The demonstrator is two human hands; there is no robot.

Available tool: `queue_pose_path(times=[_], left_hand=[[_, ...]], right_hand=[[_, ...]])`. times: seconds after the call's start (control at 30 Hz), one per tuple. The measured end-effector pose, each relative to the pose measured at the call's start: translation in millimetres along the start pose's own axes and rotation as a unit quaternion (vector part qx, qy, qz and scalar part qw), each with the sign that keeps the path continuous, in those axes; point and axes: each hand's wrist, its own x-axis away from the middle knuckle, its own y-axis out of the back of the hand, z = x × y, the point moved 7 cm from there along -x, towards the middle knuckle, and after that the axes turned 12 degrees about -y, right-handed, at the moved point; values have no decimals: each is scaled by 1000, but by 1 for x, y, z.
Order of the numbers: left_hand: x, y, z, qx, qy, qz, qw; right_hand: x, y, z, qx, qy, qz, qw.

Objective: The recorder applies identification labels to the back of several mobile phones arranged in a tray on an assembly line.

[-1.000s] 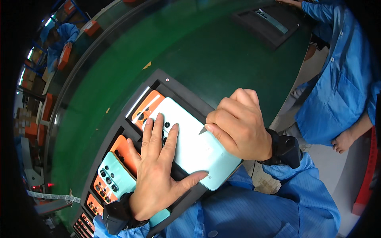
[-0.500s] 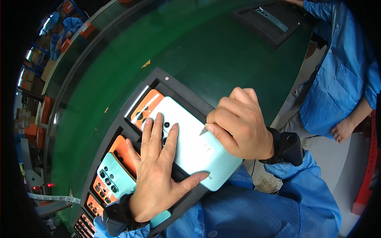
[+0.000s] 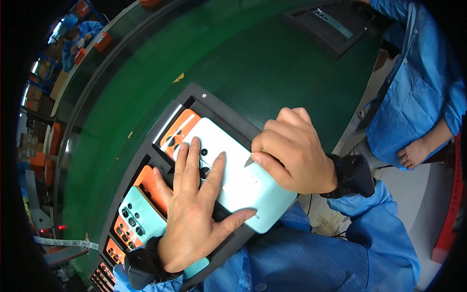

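A pale mint phone back lies tilted across a black foam tray, over an orange phone back. My left hand rests flat on its camera end, fingers spread, the thumb along its near edge. Closed in a pinch, my right hand holds a small tool with a dark pointed tip, which meets or nearly meets the glossy surface; the rest of the tool is hidden in the fist. Beside my left hand, another mint phone back lies over orange ones in the tray.
The tray sits on a green conveyor belt. A second black tray with a phone back in it is at the far right. A co-worker in a blue smock stands at right; another person works far left.
My left index finger has shifted slightly right, showing more of the camera ring. My right hand is almost unmoved. The co-worker's hand at right has moved slightly.
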Motion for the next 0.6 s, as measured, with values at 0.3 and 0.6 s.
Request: queue_pose_path(times=[0.3,0.6], left_hand=[[-3,-2,-6,33,-36,2,999],[3,2,-8,30,-47,-35,998]], right_hand=[[16,7,29,166,145,-88,972],[-4,16,7,30,5,23,999]])
